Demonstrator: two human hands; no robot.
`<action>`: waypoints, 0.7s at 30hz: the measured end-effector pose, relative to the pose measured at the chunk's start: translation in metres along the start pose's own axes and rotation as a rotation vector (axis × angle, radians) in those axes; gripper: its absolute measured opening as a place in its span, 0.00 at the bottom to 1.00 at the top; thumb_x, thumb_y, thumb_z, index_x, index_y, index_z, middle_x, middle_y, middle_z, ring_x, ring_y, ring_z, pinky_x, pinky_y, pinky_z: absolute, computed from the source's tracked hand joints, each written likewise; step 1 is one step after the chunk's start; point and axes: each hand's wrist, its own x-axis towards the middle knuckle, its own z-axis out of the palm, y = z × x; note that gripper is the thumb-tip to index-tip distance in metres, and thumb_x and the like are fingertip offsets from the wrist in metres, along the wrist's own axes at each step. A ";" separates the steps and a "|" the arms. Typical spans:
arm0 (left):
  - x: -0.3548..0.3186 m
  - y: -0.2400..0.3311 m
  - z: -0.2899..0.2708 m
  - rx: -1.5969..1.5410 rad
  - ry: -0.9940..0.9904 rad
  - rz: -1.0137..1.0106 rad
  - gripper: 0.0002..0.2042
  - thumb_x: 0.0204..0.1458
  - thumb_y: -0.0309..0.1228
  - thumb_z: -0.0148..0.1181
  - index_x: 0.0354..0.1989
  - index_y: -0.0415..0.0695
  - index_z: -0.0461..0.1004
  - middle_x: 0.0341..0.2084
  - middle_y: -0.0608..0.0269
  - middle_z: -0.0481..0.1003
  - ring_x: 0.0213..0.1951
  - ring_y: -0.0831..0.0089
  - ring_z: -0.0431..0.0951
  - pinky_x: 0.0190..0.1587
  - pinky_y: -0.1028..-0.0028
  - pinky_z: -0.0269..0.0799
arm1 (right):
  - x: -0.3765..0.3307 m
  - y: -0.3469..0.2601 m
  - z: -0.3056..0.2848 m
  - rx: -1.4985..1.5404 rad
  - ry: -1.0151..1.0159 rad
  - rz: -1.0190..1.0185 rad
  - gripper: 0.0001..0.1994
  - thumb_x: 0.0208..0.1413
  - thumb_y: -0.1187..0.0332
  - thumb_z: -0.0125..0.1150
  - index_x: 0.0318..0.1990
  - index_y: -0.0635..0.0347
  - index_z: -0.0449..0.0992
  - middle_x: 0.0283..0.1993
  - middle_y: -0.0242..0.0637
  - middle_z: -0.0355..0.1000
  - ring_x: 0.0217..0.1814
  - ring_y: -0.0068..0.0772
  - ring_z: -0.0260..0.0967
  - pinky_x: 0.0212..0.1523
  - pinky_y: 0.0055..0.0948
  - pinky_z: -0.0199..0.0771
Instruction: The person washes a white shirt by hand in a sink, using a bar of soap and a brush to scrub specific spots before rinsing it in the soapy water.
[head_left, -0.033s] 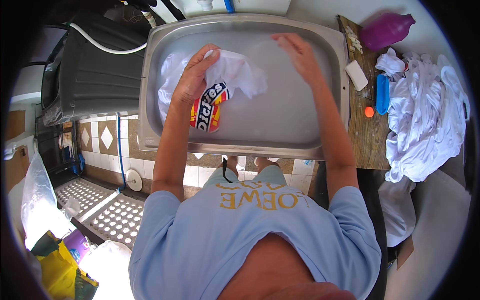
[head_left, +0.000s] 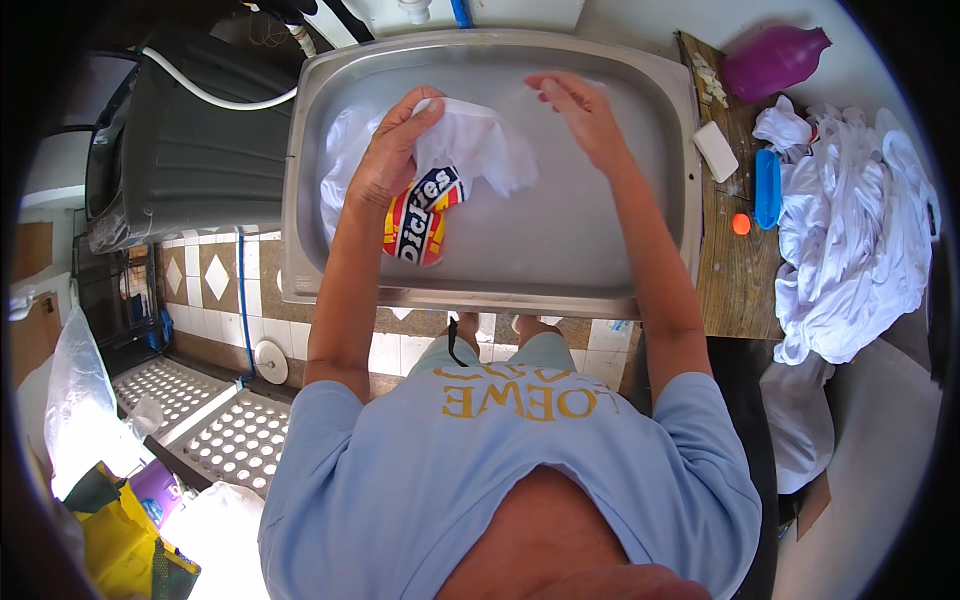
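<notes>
Basin (head_left: pixel 303 200), left grip (head_left: pixel 398 150) on garment (head_left: pixel 485 145)

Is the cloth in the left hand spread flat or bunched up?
Bunched up: the left hand grips the cloth in loose folds, and its coloured print is creased.

I find open room in the sink (head_left: pixel 560 235) between the white cloth (head_left: pixel 470 140) and its right wall, though the right hand (head_left: pixel 585 115) and forearm overhang it. The cloth and left hand (head_left: pixel 400 140) block its left half; beyond its right rim, the bar (head_left: pixel 715 152) and laundry (head_left: pixel 850 230) crowd my way.
</notes>
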 end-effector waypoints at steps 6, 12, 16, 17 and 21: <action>0.006 0.005 -0.022 -0.008 -0.023 0.008 0.06 0.56 0.33 0.55 0.37 0.46 0.71 0.31 0.67 0.74 0.34 0.77 0.75 0.39 0.77 0.72 | -0.005 0.003 0.032 0.367 0.007 0.135 0.17 0.61 0.59 0.48 0.47 0.61 0.75 0.45 0.35 0.73 0.47 0.26 0.67 0.51 0.27 0.64; 0.020 0.013 -0.025 -0.001 -0.037 -0.012 0.06 0.55 0.33 0.56 0.38 0.46 0.71 0.33 0.68 0.74 0.36 0.78 0.74 0.40 0.77 0.71 | -0.018 -0.004 0.054 0.333 -0.111 0.295 0.22 0.61 0.55 0.41 0.49 0.62 0.73 0.46 0.38 0.72 0.50 0.32 0.67 0.55 0.30 0.61; 0.027 0.025 -0.026 0.015 -0.126 0.016 0.06 0.55 0.33 0.55 0.38 0.46 0.71 0.32 0.69 0.74 0.36 0.80 0.74 0.40 0.78 0.70 | -0.020 0.009 0.033 0.684 0.007 0.009 0.21 0.62 0.56 0.38 0.47 0.62 0.73 0.46 0.40 0.72 0.51 0.38 0.67 0.55 0.34 0.62; 0.026 0.028 -0.024 0.016 -0.144 0.023 0.06 0.56 0.33 0.55 0.38 0.46 0.71 0.32 0.70 0.74 0.35 0.80 0.74 0.39 0.78 0.70 | -0.023 0.004 0.029 0.869 0.057 0.022 0.21 0.62 0.57 0.38 0.47 0.62 0.73 0.45 0.40 0.72 0.51 0.39 0.67 0.55 0.35 0.62; 0.022 0.026 -0.026 0.028 -0.219 -0.006 0.05 0.56 0.32 0.54 0.37 0.46 0.70 0.31 0.71 0.73 0.35 0.81 0.73 0.40 0.79 0.69 | -0.026 0.010 0.021 1.280 0.042 -0.035 0.21 0.62 0.56 0.37 0.43 0.61 0.74 0.44 0.41 0.73 0.50 0.42 0.68 0.54 0.37 0.63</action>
